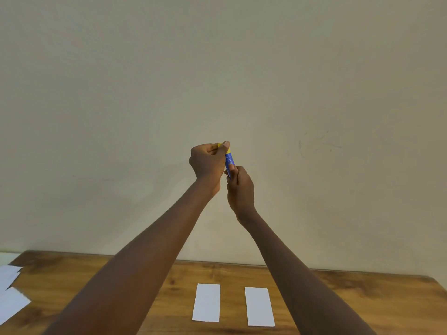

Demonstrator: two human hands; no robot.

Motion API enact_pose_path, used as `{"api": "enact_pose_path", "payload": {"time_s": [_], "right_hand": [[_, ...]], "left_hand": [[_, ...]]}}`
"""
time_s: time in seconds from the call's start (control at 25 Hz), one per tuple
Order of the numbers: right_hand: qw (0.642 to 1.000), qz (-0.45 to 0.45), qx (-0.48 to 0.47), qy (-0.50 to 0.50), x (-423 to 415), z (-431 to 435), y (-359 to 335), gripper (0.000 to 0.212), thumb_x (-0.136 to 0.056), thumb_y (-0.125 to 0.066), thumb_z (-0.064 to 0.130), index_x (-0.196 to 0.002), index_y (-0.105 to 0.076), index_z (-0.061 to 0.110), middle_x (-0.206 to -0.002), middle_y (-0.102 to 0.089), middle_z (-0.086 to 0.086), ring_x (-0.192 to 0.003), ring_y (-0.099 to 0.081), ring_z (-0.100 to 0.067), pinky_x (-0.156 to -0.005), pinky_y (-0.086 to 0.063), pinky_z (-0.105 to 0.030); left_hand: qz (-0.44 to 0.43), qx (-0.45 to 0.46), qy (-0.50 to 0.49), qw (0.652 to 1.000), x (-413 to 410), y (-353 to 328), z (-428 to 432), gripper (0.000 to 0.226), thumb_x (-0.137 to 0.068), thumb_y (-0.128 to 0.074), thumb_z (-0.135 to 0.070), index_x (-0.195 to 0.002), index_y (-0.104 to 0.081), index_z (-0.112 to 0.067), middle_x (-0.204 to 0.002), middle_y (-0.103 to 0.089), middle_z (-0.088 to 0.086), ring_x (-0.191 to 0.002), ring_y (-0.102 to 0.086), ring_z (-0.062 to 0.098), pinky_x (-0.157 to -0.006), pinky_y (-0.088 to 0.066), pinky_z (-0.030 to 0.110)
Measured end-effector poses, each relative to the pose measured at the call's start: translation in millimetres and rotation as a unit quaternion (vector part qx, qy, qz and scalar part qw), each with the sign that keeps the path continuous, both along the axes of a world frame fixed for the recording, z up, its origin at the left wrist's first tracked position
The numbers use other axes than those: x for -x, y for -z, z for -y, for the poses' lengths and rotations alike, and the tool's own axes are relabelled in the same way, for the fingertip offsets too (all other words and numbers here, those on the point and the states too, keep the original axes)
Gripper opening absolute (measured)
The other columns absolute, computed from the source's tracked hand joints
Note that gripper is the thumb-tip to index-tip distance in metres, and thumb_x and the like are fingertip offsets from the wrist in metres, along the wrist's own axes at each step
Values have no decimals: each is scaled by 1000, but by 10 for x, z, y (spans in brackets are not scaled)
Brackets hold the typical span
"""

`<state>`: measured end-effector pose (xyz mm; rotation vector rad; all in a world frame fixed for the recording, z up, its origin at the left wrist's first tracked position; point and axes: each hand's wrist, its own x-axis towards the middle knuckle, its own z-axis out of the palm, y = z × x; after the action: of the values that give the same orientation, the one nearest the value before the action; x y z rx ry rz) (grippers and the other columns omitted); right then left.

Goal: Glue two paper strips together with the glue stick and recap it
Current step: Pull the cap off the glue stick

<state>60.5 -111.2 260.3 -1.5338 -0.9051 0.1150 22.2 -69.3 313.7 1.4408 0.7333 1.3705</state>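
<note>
Two bare forearms (pixel 154 252), left hand (pixel 208 163) and right hand (pixel 240 189) with short nails.

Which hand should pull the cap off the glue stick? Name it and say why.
Left. The left hand pinches the yellow cap, while the right hand holds the glue stick by its blue barrel.

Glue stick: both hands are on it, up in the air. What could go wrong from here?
1. The left hand pinches the cap and the right hand holds only the lower end of the glue stick, high over the table. If the cap pops off suddenly, either piece may drop.
2. The left strip and right strip lie loose and apart. They may slide under the glue unless held down.
</note>
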Motion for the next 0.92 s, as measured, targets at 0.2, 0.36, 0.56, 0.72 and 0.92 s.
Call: {"api": "enact_pose_path", "payload": {"time_s": [0.2,0.36,0.56,0.72,0.92], "right_hand": [[992,84,29,94,133,29,-71,36,-97,-27,24,-61,-28,18,-58,-37,2,-51,-30,-17,-44,-18,-25],[995,77,-28,61,113,89,-100,35,-96,-28,29,-88,-47,1,-56,-40,2,-49,-34,-14,-46,-24,-24],[990,136,-2,38,40,184,-145,22,-93,-41,29,-84,-37,10,-55,-37,6,-47,-32,-12,-45,-23,-21],[994,109,5,-10,-20,219,-179,23,-94,-39,28,-80,-39,9,-56,-39,5,-49,-32,-12,-50,-27,-22],[993,-20,-68,-93,-50,293,-182,26,-93,-40,19,-69,-44,9,-56,-38,1,-44,-35,-4,-46,-29,-18]], "left_hand": [[12,42,-41,998,26,-87,45,34,-75,-71,-16,-48,-51,-8,-47,-47,1,-29,-43,0,-33,-31,4],[55,77,73,993,109,-122,-3,24,-71,-75,-18,-55,-59,-11,-60,-58,5,-62,-56,16,-70,-52,26],[1,18,149,989,133,-119,65,19,-82,-63,-15,-63,-61,-12,-70,-63,7,-65,-57,22,-54,-49,22],[-5,-5,183,983,112,-127,100,25,-92,-45,-11,-71,-57,-10,-74,-61,3,-70,-61,16,-69,-52,27],[114,95,251,957,108,-286,148,30,-95,-31,-6,-71,-49,-9,-70,-50,5,-68,-55,14,-63,-52,18]]}}
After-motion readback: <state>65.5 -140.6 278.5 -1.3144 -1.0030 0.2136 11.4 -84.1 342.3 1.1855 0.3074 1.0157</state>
